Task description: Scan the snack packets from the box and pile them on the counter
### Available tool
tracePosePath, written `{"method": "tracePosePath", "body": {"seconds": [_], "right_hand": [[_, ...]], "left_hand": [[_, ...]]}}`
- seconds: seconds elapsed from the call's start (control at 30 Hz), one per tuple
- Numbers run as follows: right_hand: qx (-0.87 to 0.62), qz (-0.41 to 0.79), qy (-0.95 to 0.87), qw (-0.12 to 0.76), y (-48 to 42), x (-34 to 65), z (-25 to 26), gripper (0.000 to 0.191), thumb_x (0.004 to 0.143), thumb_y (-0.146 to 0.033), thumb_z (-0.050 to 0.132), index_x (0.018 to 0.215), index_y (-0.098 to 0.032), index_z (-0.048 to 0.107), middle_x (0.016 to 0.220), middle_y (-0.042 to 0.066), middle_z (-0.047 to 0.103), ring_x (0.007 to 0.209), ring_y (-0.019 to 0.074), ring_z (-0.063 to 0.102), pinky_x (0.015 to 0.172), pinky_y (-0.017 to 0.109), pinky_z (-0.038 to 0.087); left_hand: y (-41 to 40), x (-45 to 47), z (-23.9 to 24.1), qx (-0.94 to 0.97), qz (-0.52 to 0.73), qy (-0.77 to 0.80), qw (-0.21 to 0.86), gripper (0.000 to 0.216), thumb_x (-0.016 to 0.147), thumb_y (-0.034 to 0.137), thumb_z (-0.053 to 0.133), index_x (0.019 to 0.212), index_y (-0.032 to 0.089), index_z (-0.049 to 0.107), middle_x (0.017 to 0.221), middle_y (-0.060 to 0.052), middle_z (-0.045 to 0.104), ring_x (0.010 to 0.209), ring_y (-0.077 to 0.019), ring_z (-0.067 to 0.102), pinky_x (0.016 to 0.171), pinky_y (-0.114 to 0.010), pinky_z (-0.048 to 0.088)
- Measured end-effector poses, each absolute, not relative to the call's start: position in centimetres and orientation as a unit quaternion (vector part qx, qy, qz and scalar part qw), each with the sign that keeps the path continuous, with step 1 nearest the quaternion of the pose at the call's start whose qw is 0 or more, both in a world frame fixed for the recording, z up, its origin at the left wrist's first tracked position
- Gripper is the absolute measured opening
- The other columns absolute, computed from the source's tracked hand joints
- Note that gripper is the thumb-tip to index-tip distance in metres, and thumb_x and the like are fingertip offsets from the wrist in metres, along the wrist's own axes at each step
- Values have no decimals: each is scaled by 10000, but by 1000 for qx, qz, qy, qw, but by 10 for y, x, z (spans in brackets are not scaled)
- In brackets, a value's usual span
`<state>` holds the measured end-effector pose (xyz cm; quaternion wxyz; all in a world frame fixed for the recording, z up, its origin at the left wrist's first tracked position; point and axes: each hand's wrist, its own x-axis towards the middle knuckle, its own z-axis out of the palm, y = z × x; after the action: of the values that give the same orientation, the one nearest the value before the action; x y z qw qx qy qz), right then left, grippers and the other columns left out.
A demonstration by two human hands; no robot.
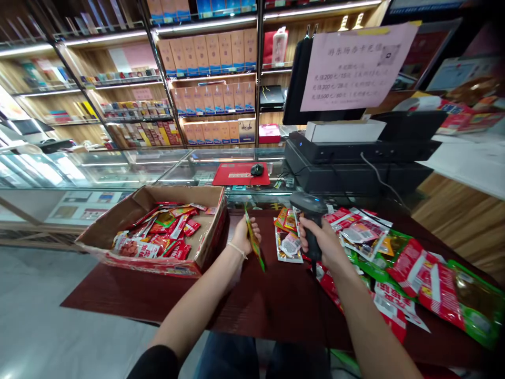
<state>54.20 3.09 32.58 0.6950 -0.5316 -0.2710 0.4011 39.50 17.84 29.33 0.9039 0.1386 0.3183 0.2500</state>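
Note:
My left hand (243, 237) grips a green and yellow snack packet (254, 242), turned nearly edge-on, above the dark red counter (272, 305). In my right hand (321, 239) is a black barcode scanner (310, 205), held by its handle with the head pointing left. Just left of the scanner lie small snack packets (289, 243) in silver and orange. To the left stands an open cardboard box (215, 237) with red and green snack packets (169, 226) inside. Red and green snack bags (426, 279) are piled on the right, partly behind my right forearm.
Behind the counter, a glass display case (173, 160) carries a red mouse pad (229, 173) with a black mouse (257, 169). A black register (355, 163) and a screen with a pink paper sign (355, 68) stand at back right. Shelves hold boxed goods (209, 52).

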Motion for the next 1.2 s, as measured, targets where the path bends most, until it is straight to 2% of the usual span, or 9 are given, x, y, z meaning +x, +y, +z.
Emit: {"method": "tracePosePath", "body": {"seconds": [0.17,0.4,0.6,0.7,0.77,0.87,0.93,1.07,1.2], "right_hand": [[-542,415,-269,679,39,549,301,366,745,-465,740,793,-225,468,555,-77,542,361,76,446,323,197,391],[-564,428,-241,664,35,552,288,354,756,-462,733,850,-240,475,570,-88,531,369,85,460,316,201,396],[-582,430,-214,657,36,554,284,363,748,-457,741,866,-243,472,580,-90,536,367,88,461,316,206,394],[-579,436,-204,658,37,554,283,380,735,-459,752,863,-243,467,574,-91,533,367,89,464,321,205,395],[-576,437,-206,659,37,553,284,380,734,-460,755,843,-240,464,582,-88,539,373,86,466,326,201,394],[-569,438,-213,663,36,551,286,370,744,-463,747,820,-236,466,598,-82,544,382,80,468,330,197,391],[-568,437,-215,664,36,551,286,364,743,-465,746,827,-234,477,601,-81,542,382,79,466,331,198,391],[-566,439,-216,664,36,552,285,367,731,-456,753,864,-239,489,605,-80,541,386,81,468,333,198,395],[-571,441,-206,661,35,552,286,368,717,-447,759,884,-240,503,595,-83,540,385,83,467,337,199,399]], "left_hand": [[183,389,264,136,206,230,941,357,878,437,439,866,118,599,687,-62,537,545,-130,518,502,-249,463],[181,389,245,137,275,209,928,222,884,257,490,1026,183,644,830,-59,610,605,-101,547,548,-211,479],[178,375,233,58,288,255,921,125,894,205,519,828,167,619,808,-35,615,632,-87,600,587,-192,523],[185,369,234,25,284,274,918,159,908,171,483,841,161,626,812,-46,645,680,-100,640,636,-207,546],[189,367,240,26,275,277,920,194,920,271,494,911,152,647,857,-78,675,745,-138,667,676,-251,566],[191,366,252,73,284,233,927,489,847,584,537,1051,154,649,1024,-134,695,948,-233,674,783,-358,579],[189,365,258,109,299,202,926,590,794,675,540,1104,181,636,1120,-126,685,1057,-263,646,864,-415,560],[185,365,259,161,276,201,926,466,816,472,548,1155,160,619,1150,-128,676,1089,-273,640,913,-450,535],[187,370,248,188,274,226,916,465,775,259,487,1198,103,600,1114,-150,687,1027,-259,668,877,-410,546]]}}
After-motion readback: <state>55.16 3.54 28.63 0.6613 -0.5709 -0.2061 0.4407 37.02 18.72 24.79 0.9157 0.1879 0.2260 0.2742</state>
